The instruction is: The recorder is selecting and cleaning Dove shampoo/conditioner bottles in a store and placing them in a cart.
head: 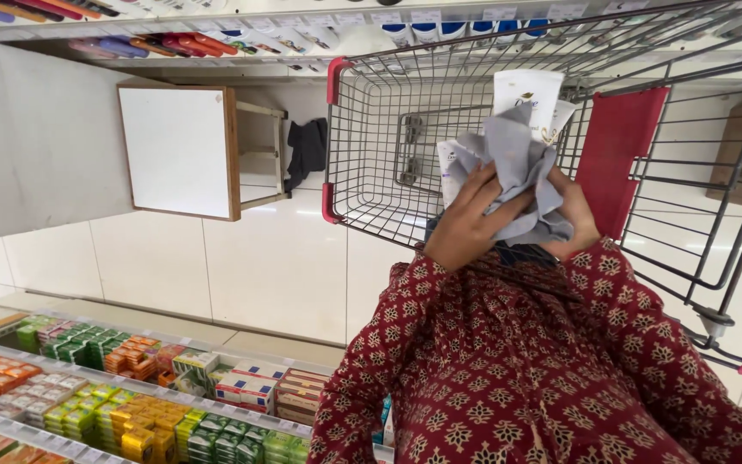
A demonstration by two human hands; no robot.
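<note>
Both hands, left hand (465,228) and right hand (579,215), have their fingers closed on a grey cloth (517,176) wrapped around a white tube (526,94), held over the empty wire shopping cart (371,146).

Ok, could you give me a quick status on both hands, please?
Left hand and right hand both closed on grey cloth. White tube behind cloth, over wire cart. Nothing blocking.

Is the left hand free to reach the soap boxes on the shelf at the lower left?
Probably not right away: the left hand grips a grey cloth with the right hand over the cart, away from the soap boxes.
</note>
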